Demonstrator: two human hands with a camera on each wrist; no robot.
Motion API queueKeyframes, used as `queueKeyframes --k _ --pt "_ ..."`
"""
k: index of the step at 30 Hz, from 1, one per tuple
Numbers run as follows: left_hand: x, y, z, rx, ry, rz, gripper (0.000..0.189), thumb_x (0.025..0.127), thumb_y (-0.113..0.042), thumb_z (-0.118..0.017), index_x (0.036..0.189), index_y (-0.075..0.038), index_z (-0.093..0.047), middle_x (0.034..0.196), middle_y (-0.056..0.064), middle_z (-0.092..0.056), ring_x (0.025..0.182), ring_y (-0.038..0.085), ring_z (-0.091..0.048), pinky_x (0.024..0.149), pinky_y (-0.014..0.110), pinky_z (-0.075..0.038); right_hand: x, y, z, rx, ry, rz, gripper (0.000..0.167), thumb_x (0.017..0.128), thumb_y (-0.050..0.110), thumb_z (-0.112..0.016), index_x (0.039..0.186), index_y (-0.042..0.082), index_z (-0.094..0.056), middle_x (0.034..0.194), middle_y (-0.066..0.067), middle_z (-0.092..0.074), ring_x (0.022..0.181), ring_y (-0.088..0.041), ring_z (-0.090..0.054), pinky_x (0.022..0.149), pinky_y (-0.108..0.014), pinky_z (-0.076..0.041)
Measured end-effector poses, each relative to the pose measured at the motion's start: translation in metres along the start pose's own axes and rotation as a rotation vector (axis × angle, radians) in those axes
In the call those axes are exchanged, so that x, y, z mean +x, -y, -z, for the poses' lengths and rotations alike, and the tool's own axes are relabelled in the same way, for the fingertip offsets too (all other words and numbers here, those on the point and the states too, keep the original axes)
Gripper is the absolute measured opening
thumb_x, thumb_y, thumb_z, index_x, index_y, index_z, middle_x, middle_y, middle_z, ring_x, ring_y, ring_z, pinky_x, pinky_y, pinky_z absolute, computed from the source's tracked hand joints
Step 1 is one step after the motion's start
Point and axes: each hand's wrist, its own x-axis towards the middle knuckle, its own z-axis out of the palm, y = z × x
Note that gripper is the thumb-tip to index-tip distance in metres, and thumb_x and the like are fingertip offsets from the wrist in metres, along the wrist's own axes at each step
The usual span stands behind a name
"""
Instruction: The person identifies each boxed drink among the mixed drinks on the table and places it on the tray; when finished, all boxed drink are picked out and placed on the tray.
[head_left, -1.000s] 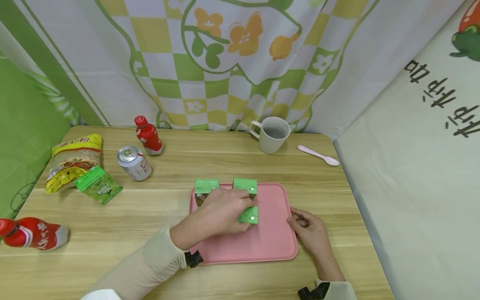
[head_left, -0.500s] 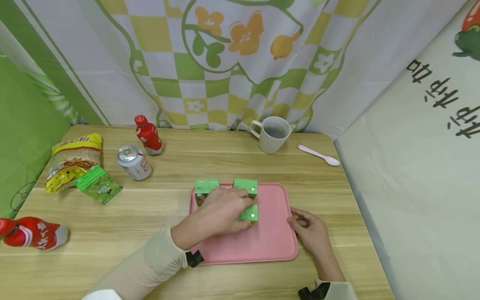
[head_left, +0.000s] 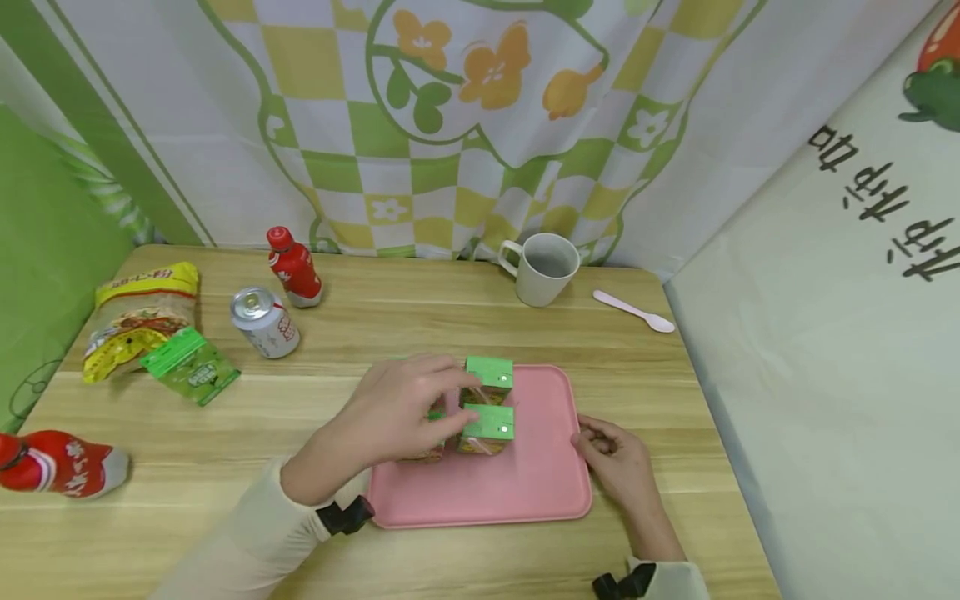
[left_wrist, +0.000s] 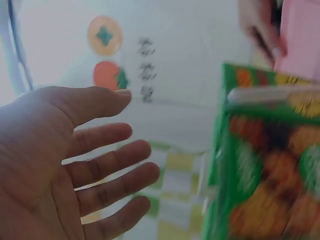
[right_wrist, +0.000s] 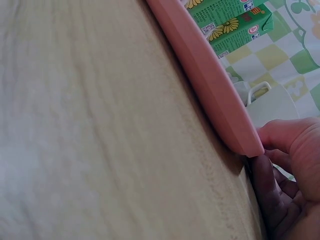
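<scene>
My left hand (head_left: 401,408) is over the pink tray (head_left: 480,496), its fingers extended and nothing in its grasp. Right by its fingertips stands a green-topped juice carton (head_left: 487,422) with a straw on its side. Another juice carton (head_left: 490,373) stands directly behind it. More cartons lie partly hidden beneath the hand on the left. In the left wrist view, the hand (left_wrist: 95,155) is apart from the carton (left_wrist: 275,170) beside it. My right hand (head_left: 618,458) pinches the tray's right rim, thumb on top and fingers below, as the right wrist view shows of the rim (right_wrist: 220,95).
Behind the tray stand a grey-white mug (head_left: 543,271) and a pink spoon (head_left: 633,311). To the left are a can (head_left: 266,323), a small red bottle (head_left: 295,268), a yellow food bag (head_left: 142,317), a green pouch (head_left: 191,367) and a larger red bottle (head_left: 67,464).
My left hand has let go of the front right carton and moved left, its fingers opening. That carton slid back slightly beforehand. The right hand stays on the rim.
</scene>
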Motion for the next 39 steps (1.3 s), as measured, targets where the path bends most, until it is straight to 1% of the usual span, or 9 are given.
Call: queueKeyframes --k 6,10,13,16,23,26,31,35,39 --pt "-0.023 0.025 0.035 0.02 -0.159 0.075 0.032 0.089 -0.035 -0.078 0.116 -0.017 -0.074 0.108 -0.006 -0.07 0.078 0.008 -0.065 0.052 0.026 -0.046 0.0 0.0 -0.001 -0.002 0.0 -0.014 0.033 0.092 0.017 -0.078 0.123 0.005 -0.073 0.099 -0.011 -0.071 0.08 -0.018 -0.066 0.067 -0.024 -0.053" --pt "-0.044 0.046 0.057 0.054 -0.223 0.194 0.036 0.089 -0.03 -0.08 0.119 -0.013 -0.073 0.113 0.0 -0.071 0.094 0.019 -0.068 0.064 0.037 -0.054 0.0 -0.001 -0.002 -0.003 0.001 -0.021 0.035 0.092 0.017 -0.078 0.124 0.005 -0.072 0.1 -0.01 -0.071 0.08 -0.017 -0.065 0.067 -0.024 -0.053" --pt "-0.063 0.059 0.072 0.097 -0.246 0.298 0.037 0.088 -0.026 -0.081 0.121 -0.012 -0.072 0.112 0.002 -0.07 0.091 0.022 -0.066 0.064 0.041 -0.052 0.0 -0.002 -0.002 -0.001 0.003 -0.022 0.037 0.092 0.017 -0.078 0.125 0.004 -0.072 0.1 -0.01 -0.071 0.08 -0.016 -0.065 0.067 -0.024 -0.052" --pt "-0.082 0.074 0.084 0.108 -0.274 0.392 0.036 0.089 -0.023 -0.08 0.122 -0.011 -0.072 0.11 0.004 -0.069 0.089 0.023 -0.063 0.063 0.038 -0.048 0.001 -0.002 -0.002 -0.007 0.003 -0.018 0.037 0.092 0.017 -0.078 0.125 0.004 -0.072 0.101 -0.01 -0.071 0.08 -0.016 -0.065 0.067 -0.023 -0.052" --pt "-0.125 0.111 0.104 0.051 -0.374 0.652 0.039 0.094 -0.025 -0.075 0.128 -0.006 -0.068 0.112 0.013 -0.066 0.101 0.026 -0.056 0.077 0.031 -0.038 0.0 -0.001 -0.002 -0.016 -0.002 -0.012 0.034 0.092 0.019 -0.078 0.123 0.005 -0.073 0.099 -0.01 -0.071 0.08 -0.016 -0.066 0.068 -0.024 -0.053" --pt "-0.14 0.125 0.109 0.046 -0.391 0.736 0.043 0.096 -0.028 -0.072 0.131 -0.003 -0.066 0.117 0.017 -0.063 0.106 0.03 -0.055 0.085 0.034 -0.037 0.0 -0.001 -0.002 -0.007 0.002 -0.019 0.033 0.092 0.018 -0.078 0.122 0.006 -0.074 0.098 -0.01 -0.071 0.08 -0.017 -0.066 0.067 -0.024 -0.053" --pt "-0.157 0.146 0.111 0.041 -0.381 0.786 0.047 0.098 -0.028 -0.07 0.135 0.0 -0.062 0.125 0.023 -0.06 0.114 0.038 -0.052 0.097 0.048 -0.036 -0.001 -0.001 -0.002 0.009 0.001 -0.017 0.032 0.092 0.017 -0.079 0.121 0.006 -0.074 0.097 -0.01 -0.071 0.079 -0.017 -0.065 0.066 -0.024 -0.053" --pt "-0.166 0.156 0.111 0.038 -0.345 0.836 0.053 0.098 -0.033 -0.069 0.138 0.0 -0.059 0.13 0.026 -0.056 0.121 0.046 -0.047 0.102 0.063 -0.032 -0.001 -0.001 -0.002 0.01 -0.001 -0.013 0.033 0.092 0.017 -0.078 0.122 0.005 -0.074 0.098 -0.011 -0.071 0.079 -0.016 -0.065 0.066 -0.023 -0.053" --pt "-0.173 0.163 0.109 0.031 -0.29 0.882 0.058 0.099 -0.038 -0.066 0.141 0.001 -0.055 0.136 0.031 -0.049 0.125 0.054 -0.042 0.1 0.071 -0.029 0.0 -0.001 -0.002 0.006 -0.004 -0.014 0.033 0.092 0.017 -0.078 0.122 0.005 -0.074 0.098 -0.011 -0.07 0.078 -0.015 -0.065 0.065 -0.023 -0.052"
